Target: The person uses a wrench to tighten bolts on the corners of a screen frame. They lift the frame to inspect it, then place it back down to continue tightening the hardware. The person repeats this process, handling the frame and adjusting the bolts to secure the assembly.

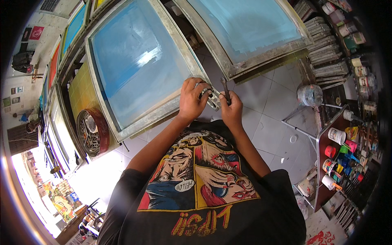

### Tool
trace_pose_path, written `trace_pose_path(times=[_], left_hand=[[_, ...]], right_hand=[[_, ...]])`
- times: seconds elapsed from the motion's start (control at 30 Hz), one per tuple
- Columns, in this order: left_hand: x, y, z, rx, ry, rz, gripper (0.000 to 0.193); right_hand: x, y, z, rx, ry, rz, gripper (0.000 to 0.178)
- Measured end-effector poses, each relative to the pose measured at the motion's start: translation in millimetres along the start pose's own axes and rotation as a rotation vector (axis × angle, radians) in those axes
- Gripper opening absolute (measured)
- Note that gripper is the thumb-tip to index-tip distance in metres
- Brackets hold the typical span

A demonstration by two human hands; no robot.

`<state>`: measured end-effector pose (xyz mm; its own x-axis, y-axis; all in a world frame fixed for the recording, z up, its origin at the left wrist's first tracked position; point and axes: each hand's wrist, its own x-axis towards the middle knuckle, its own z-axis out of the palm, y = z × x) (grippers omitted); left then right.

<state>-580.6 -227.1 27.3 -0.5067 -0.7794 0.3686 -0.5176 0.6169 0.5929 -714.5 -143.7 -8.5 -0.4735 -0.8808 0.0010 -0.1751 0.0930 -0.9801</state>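
fingers on the left hand [191, 102] are bent, thumb and forefinger nearly closed around the near end of a pale metal clamp [213, 100] at the right corner of a framed blue screen [134, 57]; the undersides of the fingertips are hidden. just to its right, fingers on the right hand [232, 108] are closed on a dark wrench [225, 87], gripped by its lower part with the thumb along it, its open-ended head pointing up and away. the clamp lies between the two hands, in front of the person's belly, and the left fingers cover part of it.

from the left: a bright doorway [45, 183] glares below the wall, and coloured frames [74, 27] lean back in a row. a round red tin [105, 132] full of small metal pieces sits beside the near left corner of the screen. the dark printed t-shirt [196, 179] fills the lower middle and blocks the floor beneath. beyond the wrench, a second light-blue screen [245, 28] reaches over the tiled floor [261, 94]. further right come a clear plastic bottle [309, 96], a stack of frames [325, 45], and a brown table [321, 163] with paint tubs [337, 136].
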Motion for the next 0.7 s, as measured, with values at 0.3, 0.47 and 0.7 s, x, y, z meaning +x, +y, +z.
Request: trace_pose_path(times=[0.3, 0.47, 0.7], left_hand=[[-1, -2, -1, -0.031, 0.036, -0.021, 0.023], [-2, 1, -7, 0.014, 0.002, -0.003, 0.031], [-5, -6, -15, -0.072, -0.065, -0.028, 0.045]], right_hand=[[17, -4, -1, -0.057, -0.012, -0.061, 0.012], [26, -10, -1, -0.074, -0.038, -0.108, 0.011], [31, -14, 10, -0.129, 0.023, -0.197, 0.012]])
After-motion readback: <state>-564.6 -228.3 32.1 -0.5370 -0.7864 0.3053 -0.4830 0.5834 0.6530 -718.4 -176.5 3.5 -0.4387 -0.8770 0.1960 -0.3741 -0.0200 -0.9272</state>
